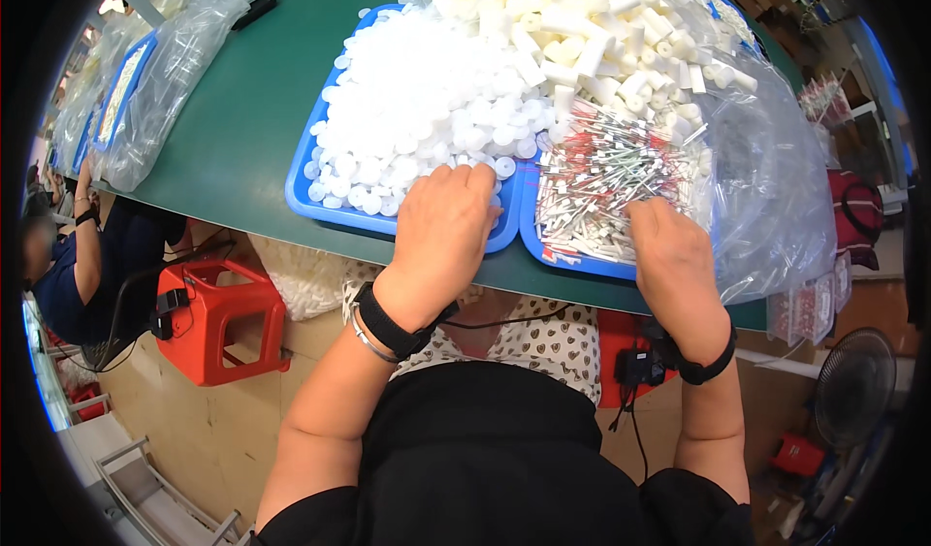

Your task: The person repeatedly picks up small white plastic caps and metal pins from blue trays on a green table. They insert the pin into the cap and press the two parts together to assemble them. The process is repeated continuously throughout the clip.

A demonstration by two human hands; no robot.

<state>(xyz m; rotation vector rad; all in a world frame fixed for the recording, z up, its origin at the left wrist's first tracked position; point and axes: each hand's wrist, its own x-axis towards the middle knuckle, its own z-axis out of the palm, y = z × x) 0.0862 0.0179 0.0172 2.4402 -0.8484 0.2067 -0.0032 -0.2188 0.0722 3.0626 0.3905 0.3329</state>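
My left hand is at the near right corner of a blue tray heaped with white translucent plastic discs. Its fingers are curled closed and touch the discs; what they grip, if anything, is hidden. Over a second blue tray, my right hand has its fingers pressed together at the near right of the pile. Small white connectors with thin red, white and dark leads fill that tray. Whatever sits between the right fingertips cannot be made out.
Cream cylindrical foam pieces are piled behind both trays. Clear plastic bags lie at the right, with another bag at the far left of the green table. A red stool and a seated person are leftward.
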